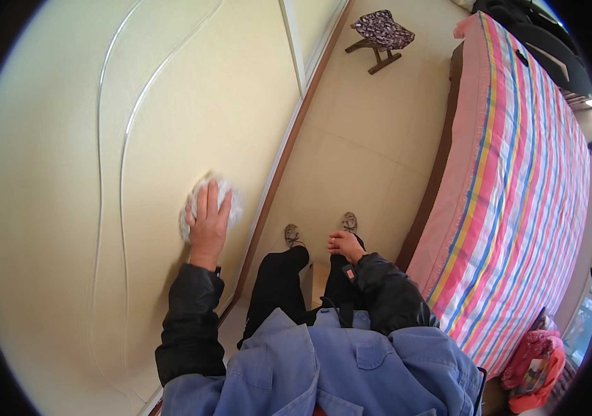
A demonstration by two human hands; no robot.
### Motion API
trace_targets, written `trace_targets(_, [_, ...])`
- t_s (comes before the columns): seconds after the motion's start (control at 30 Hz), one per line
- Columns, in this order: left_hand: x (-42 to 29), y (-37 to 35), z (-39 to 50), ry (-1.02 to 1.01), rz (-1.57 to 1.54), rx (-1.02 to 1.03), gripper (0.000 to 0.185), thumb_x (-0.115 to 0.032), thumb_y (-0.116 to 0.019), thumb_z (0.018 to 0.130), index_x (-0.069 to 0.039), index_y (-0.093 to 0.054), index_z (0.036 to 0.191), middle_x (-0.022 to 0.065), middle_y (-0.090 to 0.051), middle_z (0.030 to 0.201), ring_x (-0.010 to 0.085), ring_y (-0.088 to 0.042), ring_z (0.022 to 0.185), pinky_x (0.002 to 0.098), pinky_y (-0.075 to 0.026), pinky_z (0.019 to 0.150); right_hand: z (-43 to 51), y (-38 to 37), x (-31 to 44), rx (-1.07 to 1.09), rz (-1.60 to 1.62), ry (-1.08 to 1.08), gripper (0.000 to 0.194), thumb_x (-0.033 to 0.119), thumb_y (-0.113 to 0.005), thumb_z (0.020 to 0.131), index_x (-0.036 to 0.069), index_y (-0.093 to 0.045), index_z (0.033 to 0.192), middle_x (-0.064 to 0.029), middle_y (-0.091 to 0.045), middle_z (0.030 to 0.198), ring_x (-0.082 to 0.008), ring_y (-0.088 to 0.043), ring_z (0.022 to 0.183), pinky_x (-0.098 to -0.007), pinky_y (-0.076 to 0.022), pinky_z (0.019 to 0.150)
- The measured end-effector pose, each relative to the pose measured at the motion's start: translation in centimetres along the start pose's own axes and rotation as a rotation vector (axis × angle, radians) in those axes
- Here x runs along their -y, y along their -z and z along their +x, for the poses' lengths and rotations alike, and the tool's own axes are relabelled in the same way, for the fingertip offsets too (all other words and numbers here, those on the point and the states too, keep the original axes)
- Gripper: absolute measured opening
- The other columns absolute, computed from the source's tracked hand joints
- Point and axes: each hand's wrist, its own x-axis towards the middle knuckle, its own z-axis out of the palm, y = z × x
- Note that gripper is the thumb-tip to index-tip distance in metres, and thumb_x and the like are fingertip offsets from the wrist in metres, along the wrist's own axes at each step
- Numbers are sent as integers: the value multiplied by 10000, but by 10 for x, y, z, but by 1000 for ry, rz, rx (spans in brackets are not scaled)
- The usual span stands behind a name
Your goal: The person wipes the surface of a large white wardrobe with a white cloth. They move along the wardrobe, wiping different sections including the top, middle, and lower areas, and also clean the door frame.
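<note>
A fluffy white cloth lies flat against a cream sliding door panel, under the spread fingers of my left hand. Two curved silvery lines run down the panel, to the left of the cloth. My right hand hangs over my right knee, fingers loosely bent, with nothing visible in it. Its palm side is hidden. Both forearms are in black sleeves under a blue jacket.
A brown and white door track runs along the beige tiled floor. A folding stool with a patterned seat stands farther ahead. To the right is a bed with a striped cover. Pink and red items lie beyond its near corner.
</note>
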Motion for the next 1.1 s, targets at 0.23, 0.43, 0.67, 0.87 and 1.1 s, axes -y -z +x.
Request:
trace_targets(0.23, [41, 114, 216, 199, 112, -348, 412, -201, -535, 950, -369, -605, 1320, 20, -545, 1428, 224, -492, 1314, 523, -268, 1058, -35, 87, 18, -234, -152, 78, 239, 65, -604, 926, -6, -648, 1150, -100, -674, 887, -180, -674, 730, -301, -569, 616])
trace_targets(0.43, [60, 155, 319, 299, 118, -452, 587, -48, -546, 858, -341, -574, 1366, 39, -470, 1469, 276, -432, 1351, 622, -350, 984, -77, 212, 37, -433, -184, 145, 255, 52, -592, 910, -34, -646, 1144, -120, -669, 848, -203, -675, 676, -312, -563, 560])
trace_targets(0.67, [16, 78, 306, 150, -267, -88, 434, -162, -506, 920, -256, -573, 1339, 61, -432, 1499, 250, -382, 1401, 556, -342, 1042, -144, 332, 33, -489, -99, 200, 253, 66, -600, 900, -25, -644, 1132, -106, -663, 819, -205, -671, 648, -319, -550, 528])
trace_targets(0.87, [-9, 44, 270, 21, -169, -50, 419, -117, -537, 891, -196, -602, 1296, 92, -422, 1493, 277, -348, 1418, 593, -312, 1076, -185, 399, -1, -679, -90, 46, 271, 67, -615, 861, -21, -653, 1115, -101, -651, 762, -217, -672, 625, -334, -550, 506])
trace_targets(1.1, [-1, 88, 348, 129, -26, -172, 386, -142, -518, 924, -228, -608, 1289, 75, -439, 1499, 252, -382, 1400, 557, -310, 1080, -174, 397, 28, -573, -141, -10, 207, 39, -586, 886, -13, -631, 1081, -96, -632, 766, -230, -667, 629, -341, -555, 524])
